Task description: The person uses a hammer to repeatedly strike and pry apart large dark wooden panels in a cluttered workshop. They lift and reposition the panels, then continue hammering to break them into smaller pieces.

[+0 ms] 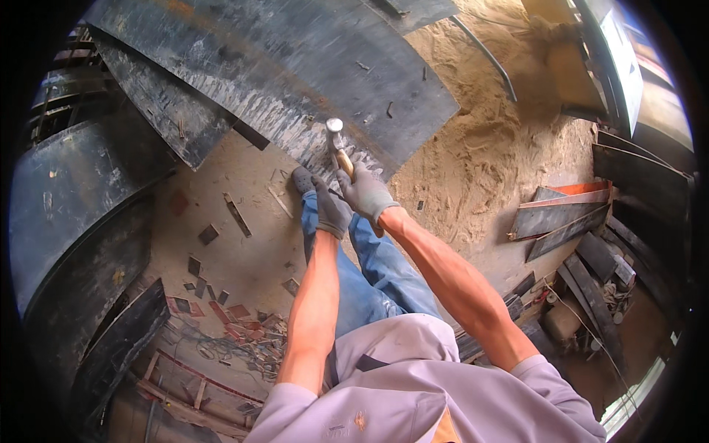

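Note:
My right hand (367, 192), in a grey work glove, grips a hammer by its light wooden handle (344, 162). The shiny round hammer head (334, 125) is over the scraped, whitish edge strip of a large dark panel (325, 70). Close beside it on the left, my left hand (334, 212) wears a darker grey glove. Its fingers are curled together near the panel's near edge, and what they hold, if anything, is hidden. Several small bent bits (390, 110) lie on the panel.
Other dark panels (88, 192) lean and lie at the left. Broken wood scraps (251, 332) litter the dusty floor at lower left. Sandy ground (450, 170) spreads right of the panel, with a curved bar (487, 59) on it. Boards (561, 214) are stacked at the right.

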Demonstrator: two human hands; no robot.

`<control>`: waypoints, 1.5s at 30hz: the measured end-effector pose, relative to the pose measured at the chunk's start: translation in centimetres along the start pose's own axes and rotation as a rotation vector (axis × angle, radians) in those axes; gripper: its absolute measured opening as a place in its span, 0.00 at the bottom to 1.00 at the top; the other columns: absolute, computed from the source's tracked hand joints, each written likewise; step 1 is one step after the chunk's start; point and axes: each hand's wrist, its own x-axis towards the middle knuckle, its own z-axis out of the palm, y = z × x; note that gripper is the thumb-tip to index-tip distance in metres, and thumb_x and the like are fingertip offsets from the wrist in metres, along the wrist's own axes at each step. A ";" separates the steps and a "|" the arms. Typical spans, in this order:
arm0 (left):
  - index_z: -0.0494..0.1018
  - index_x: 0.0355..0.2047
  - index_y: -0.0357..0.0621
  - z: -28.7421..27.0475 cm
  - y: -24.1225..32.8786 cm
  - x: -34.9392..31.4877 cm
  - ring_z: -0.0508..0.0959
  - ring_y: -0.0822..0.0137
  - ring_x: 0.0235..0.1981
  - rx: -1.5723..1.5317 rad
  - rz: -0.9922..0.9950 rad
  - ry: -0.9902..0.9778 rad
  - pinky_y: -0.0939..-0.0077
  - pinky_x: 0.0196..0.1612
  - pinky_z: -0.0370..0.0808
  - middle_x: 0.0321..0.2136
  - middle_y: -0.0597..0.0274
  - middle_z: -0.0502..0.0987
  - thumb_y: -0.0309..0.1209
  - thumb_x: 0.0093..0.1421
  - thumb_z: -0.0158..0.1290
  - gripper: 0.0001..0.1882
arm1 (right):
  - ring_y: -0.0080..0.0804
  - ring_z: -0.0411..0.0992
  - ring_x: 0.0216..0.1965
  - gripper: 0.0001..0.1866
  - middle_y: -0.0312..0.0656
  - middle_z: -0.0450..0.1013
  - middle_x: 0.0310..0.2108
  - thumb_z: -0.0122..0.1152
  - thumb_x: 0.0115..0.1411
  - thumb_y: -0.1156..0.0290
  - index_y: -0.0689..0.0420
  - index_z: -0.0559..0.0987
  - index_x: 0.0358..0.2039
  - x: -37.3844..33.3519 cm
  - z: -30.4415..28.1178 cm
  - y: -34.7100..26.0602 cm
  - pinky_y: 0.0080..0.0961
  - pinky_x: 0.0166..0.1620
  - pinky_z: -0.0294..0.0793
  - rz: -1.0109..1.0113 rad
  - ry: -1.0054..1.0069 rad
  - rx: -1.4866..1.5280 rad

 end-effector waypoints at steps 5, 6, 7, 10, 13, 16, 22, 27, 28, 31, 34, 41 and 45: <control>0.65 0.62 0.44 -0.2 -0.1 0.9 0.74 0.60 0.54 0.213 0.169 0.066 0.65 0.59 0.71 0.55 0.61 0.74 0.69 0.63 0.40 0.43 | 0.69 0.74 0.39 0.20 0.67 0.75 0.34 0.53 0.67 0.55 0.60 0.67 0.43 -3.0 1.5 2.2 0.55 0.43 0.72 0.045 0.010 -0.162; 0.67 0.60 0.45 -0.1 -0.3 0.8 0.74 0.61 0.54 0.164 0.137 0.087 0.65 0.59 0.71 0.54 0.63 0.74 0.67 0.66 0.39 0.40 | 0.69 0.74 0.39 0.19 0.67 0.75 0.33 0.53 0.67 0.55 0.60 0.68 0.43 -3.4 1.5 2.2 0.56 0.43 0.72 0.076 0.001 -0.171; 0.67 0.60 0.45 -0.9 0.3 1.7 0.75 0.61 0.54 -0.051 0.046 -0.215 0.65 0.59 0.71 0.54 0.63 0.74 0.67 0.66 0.39 0.40 | 0.68 0.75 0.36 0.16 0.65 0.75 0.31 0.56 0.65 0.58 0.58 0.69 0.42 -3.5 2.0 2.4 0.57 0.39 0.72 0.037 0.078 -0.171; 0.65 0.61 0.43 -5.4 -1.3 3.7 0.75 0.57 0.53 0.089 0.056 -0.486 0.62 0.59 0.72 0.55 0.58 0.74 0.71 0.62 0.39 0.45 | 0.65 0.75 0.32 0.15 0.61 0.76 0.30 0.60 0.63 0.61 0.56 0.70 0.42 -4.1 3.8 7.5 0.56 0.34 0.73 -0.237 0.203 -0.223; 0.64 0.62 0.39 0.7 0.4 0.7 0.75 0.52 0.53 -0.364 -0.379 -0.403 0.55 0.60 0.72 0.56 0.50 0.72 0.76 0.57 0.39 0.53 | 0.63 0.75 0.29 0.13 0.57 0.75 0.27 0.66 0.58 0.63 0.54 0.73 0.37 -3.8 5.4 13.2 0.53 0.31 0.73 -0.313 0.397 -0.113; 0.62 0.64 0.37 5.3 0.4 -2.3 0.73 0.50 0.56 -0.002 -0.184 0.089 0.50 0.61 0.70 0.59 0.47 0.70 0.78 0.55 0.38 0.56 | 0.61 0.76 0.31 0.13 0.56 0.75 0.29 0.67 0.58 0.63 0.54 0.73 0.36 -4.7 5.3 13.0 0.51 0.32 0.73 -0.251 0.403 -0.139; 0.71 0.52 0.51 6.5 0.9 -3.1 0.80 0.55 0.39 -0.167 -0.168 0.218 0.57 0.40 0.81 0.42 0.56 0.79 0.76 0.55 0.42 0.44 | 0.48 0.77 0.29 0.16 0.53 0.76 0.29 0.70 0.53 0.69 0.58 0.75 0.39 -5.6 -0.9 5.3 0.39 0.32 0.76 -0.246 0.599 -0.077; 0.60 0.65 0.47 5.3 1.1 -4.1 0.77 0.57 0.51 0.037 0.049 0.127 0.58 0.52 0.76 0.54 0.56 0.75 0.75 0.57 0.41 0.50 | 0.31 0.73 0.25 0.17 0.46 0.70 0.22 0.60 0.67 0.59 0.62 0.74 0.40 -10.5 -8.6 -0.9 0.32 0.29 0.71 0.047 -0.205 0.725; 0.45 0.73 0.46 4.5 1.5 -4.4 0.57 0.53 0.70 -0.014 -0.056 0.101 0.52 0.70 0.56 0.71 0.54 0.54 0.74 0.58 0.41 0.55 | 0.26 0.69 0.22 0.15 0.41 0.68 0.22 0.59 0.68 0.60 0.61 0.74 0.39 -10.7 -8.1 -0.2 0.27 0.26 0.68 0.011 -0.133 0.618; 0.46 0.73 0.46 5.3 1.1 -4.8 0.59 0.52 0.69 0.065 0.053 -0.102 0.51 0.68 0.60 0.70 0.54 0.57 0.73 0.59 0.41 0.55 | 0.17 0.60 0.17 0.12 0.29 0.64 0.19 0.53 0.71 0.61 0.57 0.73 0.36 -10.6 -6.7 1.2 0.20 0.21 0.62 -0.010 0.004 0.312; 0.45 0.73 0.46 5.3 1.4 -4.7 0.59 0.51 0.69 0.055 0.027 -0.093 0.49 0.68 0.60 0.70 0.54 0.55 0.73 0.59 0.40 0.54 | 0.20 0.58 0.21 0.18 0.29 0.62 0.18 0.52 0.72 0.55 0.58 0.71 0.33 -11.5 -5.5 1.1 0.21 0.26 0.62 -0.233 0.085 0.080; 0.56 0.69 0.41 7.4 1.3 -6.7 0.68 0.45 0.62 0.083 0.073 -0.018 0.44 0.63 0.68 0.64 0.47 0.65 0.72 0.62 0.34 0.51 | 0.26 0.67 0.23 0.23 0.38 0.69 0.21 0.49 0.72 0.49 0.61 0.74 0.38 -10.8 -4.4 2.8 0.26 0.28 0.66 -0.009 -0.014 0.262; 0.54 0.69 0.38 5.8 0.9 -5.6 0.65 0.54 0.65 0.169 0.078 -0.158 0.50 0.67 0.62 0.66 0.55 0.63 0.75 0.59 0.36 0.55 | 0.18 0.59 0.14 0.21 0.29 0.64 0.17 0.50 0.72 0.51 0.57 0.76 0.33 -11.5 -2.4 2.7 0.22 0.16 0.57 0.070 0.018 0.426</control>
